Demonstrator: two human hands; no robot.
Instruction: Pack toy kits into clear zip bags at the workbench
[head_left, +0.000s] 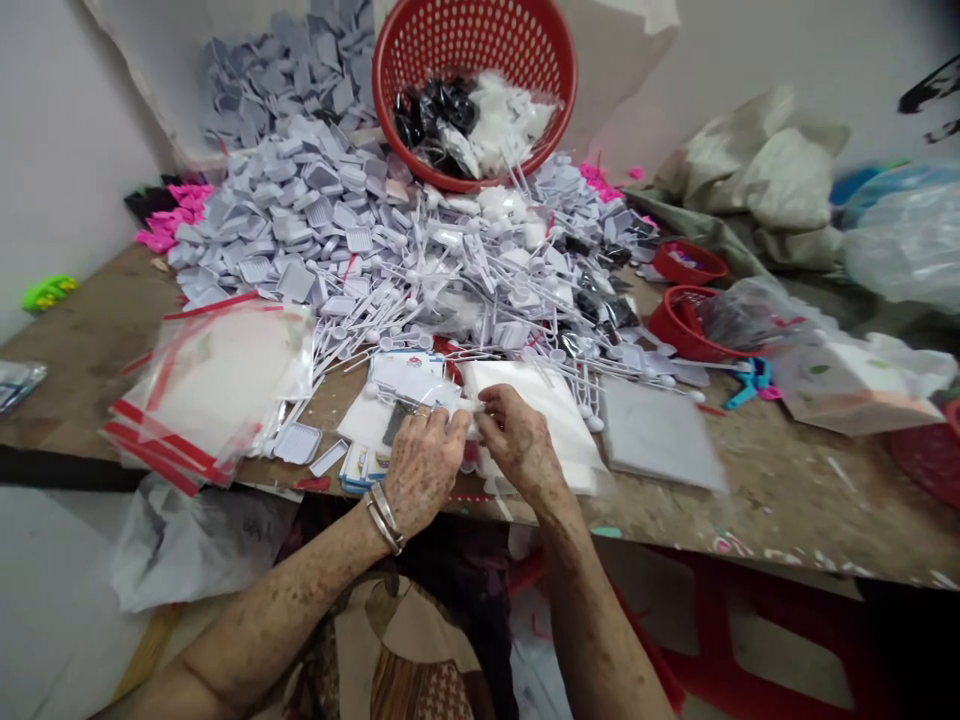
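Observation:
My left hand (425, 462) wears two metal bangles and a ring. Its fingers are closed on a small clear plastic packet (420, 388) with white pieces in it. My right hand (520, 440) pinches close beside it, at the packet's whitish right end; exactly what lies between thumb and fingers is hidden. Below the hands a stack of white plastic sheets (551, 410) lies on the table. Printed cards (361, 468) poke out under the left wrist, near a small white plastic tray (298, 443).
A big heap of pale plastic trays (300, 200) and white long-handled spoons (480, 270) fills the back. A red basket (476, 20) leans there, holding bagged black and white parts. Red-edged clear bags (217, 370) lie left; a grey-white sheet stack (660, 430) and red bowls (686, 320) lie right.

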